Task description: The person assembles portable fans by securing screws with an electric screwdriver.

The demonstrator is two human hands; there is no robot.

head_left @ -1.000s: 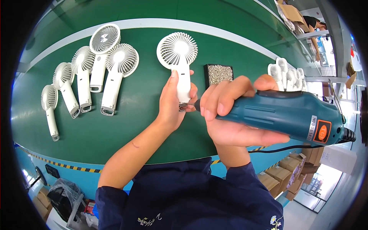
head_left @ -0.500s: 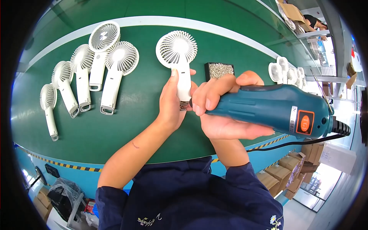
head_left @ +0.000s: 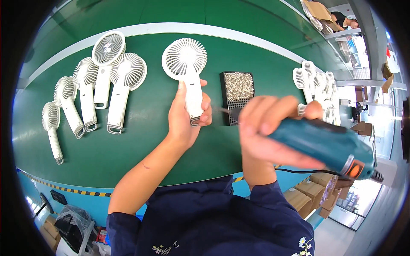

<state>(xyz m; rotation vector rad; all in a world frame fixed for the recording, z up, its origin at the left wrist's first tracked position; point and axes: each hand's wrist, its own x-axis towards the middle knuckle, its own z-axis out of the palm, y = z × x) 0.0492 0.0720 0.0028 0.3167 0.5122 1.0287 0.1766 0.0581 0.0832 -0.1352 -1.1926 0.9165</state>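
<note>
My left hand (head_left: 181,123) is closed round the lower handle of a white handheld fan (head_left: 194,94), its round grille pointing away from me and a loop at the handle's end. In my right hand (head_left: 262,128) is a teal electric screwdriver (head_left: 316,141), tilted, with a black cord at its back end. Its thin bit, blurred by motion, points left, toward the fan's handle but apart from it. Just beyond the bit lies a black tray (head_left: 223,91) full of small metal pieces that look like screws, with a perforated grid at its near end.
Several white handheld fans (head_left: 119,100) lie on the green table (head_left: 149,158) to the left, one showing its blades. More white fans (head_left: 317,83) are bunched at the right. Cardboard boxes (head_left: 305,194) stand below the table's right side. A person (head_left: 343,21) is at the far upper right.
The screwdriver has come away from the bottom end of the fan's handle, moving right and toward me. The left hand still holds the fan. More of the tray shows now.
</note>
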